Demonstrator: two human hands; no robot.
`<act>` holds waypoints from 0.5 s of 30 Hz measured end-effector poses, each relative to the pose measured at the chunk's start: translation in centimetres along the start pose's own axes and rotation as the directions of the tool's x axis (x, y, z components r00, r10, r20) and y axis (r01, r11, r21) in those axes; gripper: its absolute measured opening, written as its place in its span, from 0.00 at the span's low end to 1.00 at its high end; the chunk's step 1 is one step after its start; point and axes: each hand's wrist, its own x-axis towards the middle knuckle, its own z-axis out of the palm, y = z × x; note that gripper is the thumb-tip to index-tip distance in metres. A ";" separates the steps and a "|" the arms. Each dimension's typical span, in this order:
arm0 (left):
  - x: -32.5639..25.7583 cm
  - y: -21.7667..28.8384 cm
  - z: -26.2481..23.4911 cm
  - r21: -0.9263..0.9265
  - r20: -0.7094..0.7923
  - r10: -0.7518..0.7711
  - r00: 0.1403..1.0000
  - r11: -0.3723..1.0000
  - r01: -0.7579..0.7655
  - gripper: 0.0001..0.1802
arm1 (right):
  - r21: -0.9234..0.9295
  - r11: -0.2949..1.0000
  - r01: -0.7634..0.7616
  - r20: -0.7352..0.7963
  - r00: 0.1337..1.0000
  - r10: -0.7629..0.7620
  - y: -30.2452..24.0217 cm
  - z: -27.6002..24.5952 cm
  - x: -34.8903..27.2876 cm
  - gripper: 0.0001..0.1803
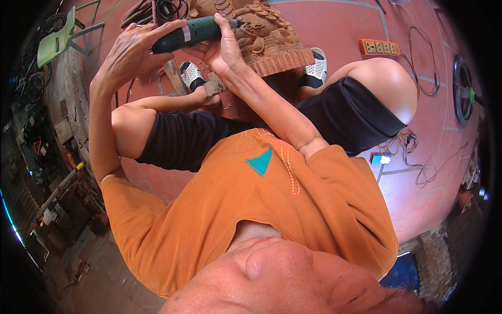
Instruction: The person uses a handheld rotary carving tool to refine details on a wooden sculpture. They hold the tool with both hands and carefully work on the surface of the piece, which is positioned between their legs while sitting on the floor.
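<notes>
A dark green rotary tool point(197, 31) lies across both hands, its narrow black nose pointing right toward a carved brown wooden piece point(269, 36). My left hand point(133, 51) is closed around the tool's rear end. Near the front, my right hand point(224, 49) grips it with the thumb on top and the fingers underneath. The tool's tip is close to the carving's deeply cut relief; whether it touches the wood I cannot tell. Between my feet, the carving rests on a support mostly hidden below it.
An orange power strip point(379, 47) with a trailing cable lies on the red tiled floor at right, near a round black-rimmed fan point(463, 89). A green chair point(56, 39) stands far left. Beside my left foot is a wooden block point(214, 87). Cords point(413, 144) lie right of my knee.
</notes>
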 end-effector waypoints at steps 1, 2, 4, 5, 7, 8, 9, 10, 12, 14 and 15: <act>-0.3 0.1 -0.3 0.002 -0.001 -0.007 1.000 1.000 0.007 0.48 | 0.008 1.000 -0.013 0.007 1.000 0.013 0.2 0.2 0.0 0.31; -0.6 0.2 -0.5 0.004 -0.002 -0.014 1.000 1.000 0.014 0.48 | 0.015 1.000 -0.026 0.014 1.000 0.025 0.3 0.5 -0.1 0.31; -0.5 0.1 -0.3 0.011 -0.005 -0.016 1.000 1.000 0.016 0.48 | 0.053 0.998 -0.047 0.034 0.998 0.045 0.3 -0.1 0.2 0.29; -0.4 0.1 -0.3 0.015 -0.006 -0.018 1.000 1.000 0.018 0.48 | 0.072 0.996 -0.058 0.045 0.997 0.055 0.3 -0.3 0.3 0.29; -0.4 0.3 -0.5 0.009 0.015 -0.036 0.999 0.999 0.035 0.48 | 0.071 0.996 -0.052 0.041 0.998 0.049 0.3 -0.3 0.3 0.28; -0.4 0.4 -0.5 0.007 0.027 -0.045 0.999 0.999 0.045 0.48 | 0.072 0.996 -0.049 0.039 0.998 0.046 0.4 -0.3 0.3 0.28; -0.4 0.3 -0.5 0.004 0.015 -0.035 0.999 0.999 0.035 0.48 | 0.073 0.996 -0.046 0.035 0.998 0.044 0.4 -0.2 0.3 0.28; -0.5 0.1 -0.3 0.001 0.003 -0.026 1.000 1.000 0.026 0.48 | 0.074 0.996 -0.043 0.032 0.999 0.041 0.5 -0.2 0.3 0.28; -0.6 0.1 -0.3 -0.001 -0.010 -0.016 1.000 1.000 0.016 0.48 | 0.075 0.996 -0.041 0.030 0.999 0.039 0.5 -0.1 0.2 0.28; -0.6 0.2 -0.4 -0.001 -0.013 -0.017 1.000 1.000 0.017 0.48 | 0.075 0.996 -0.043 0.033 0.999 0.041 0.5 -0.1 0.2 0.27; -0.6 0.2 -0.4 -0.001 -0.014 -0.019 1.000 1.000 0.019 0.48 | 0.073 0.996 -0.044 0.037 0.998 0.041 0.5 -0.2 0.3 0.27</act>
